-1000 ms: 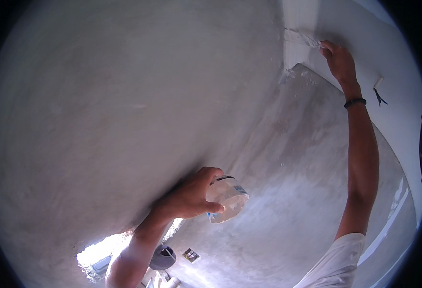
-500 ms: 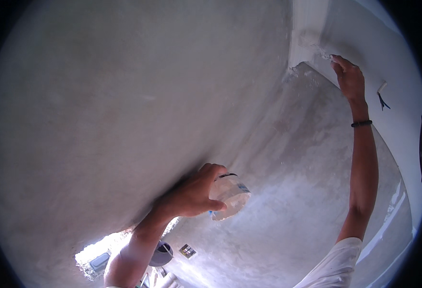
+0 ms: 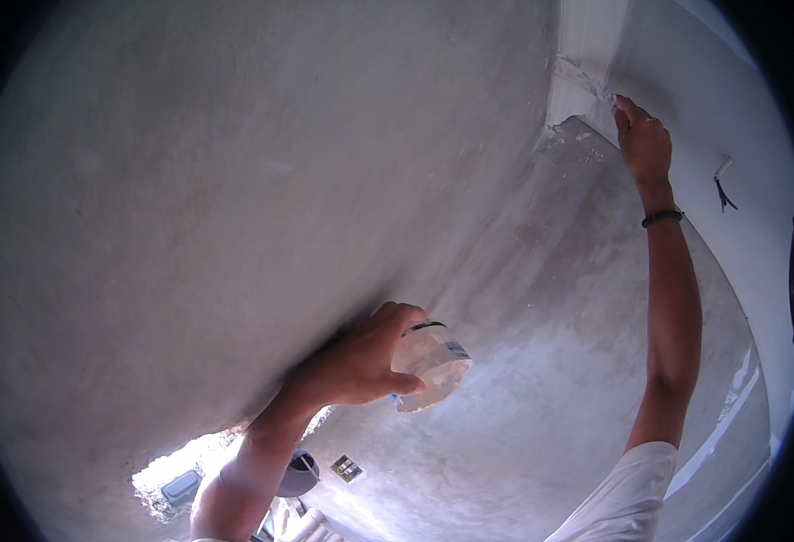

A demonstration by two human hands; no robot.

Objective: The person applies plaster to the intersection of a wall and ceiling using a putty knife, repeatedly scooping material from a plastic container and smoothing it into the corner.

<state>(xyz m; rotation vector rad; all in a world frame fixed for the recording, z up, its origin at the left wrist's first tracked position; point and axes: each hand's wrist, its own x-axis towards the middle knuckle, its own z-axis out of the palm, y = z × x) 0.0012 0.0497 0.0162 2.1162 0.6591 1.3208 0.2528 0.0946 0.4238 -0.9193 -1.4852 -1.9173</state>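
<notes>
My left hand [image 3: 361, 357] grips a cut plastic container [image 3: 437, 361] with pale residue inside, close against the grey plastered wall [image 3: 234, 199]. My right hand [image 3: 642, 144], with a dark band round the wrist, is raised at the upper right. Its fingers are closed on a putty knife [image 3: 585, 77] smeared with white compound, whose blade lies along the white-coated strip [image 3: 586, 27] at the corner. Much of the knife's handle is hidden in my fingers.
The white ceiling [image 3: 704, 108] at the right has a short conduit with dark wires [image 3: 724, 181]. At the bottom are a bright opening [image 3: 180, 456], an electrical box [image 3: 346, 468] and a dark round container [image 3: 297, 479]. A dark shape stands at the far right edge.
My right hand and the knife moved down and right, then back up and left onto the white strip. My left hand and container have risen slightly in view.
</notes>
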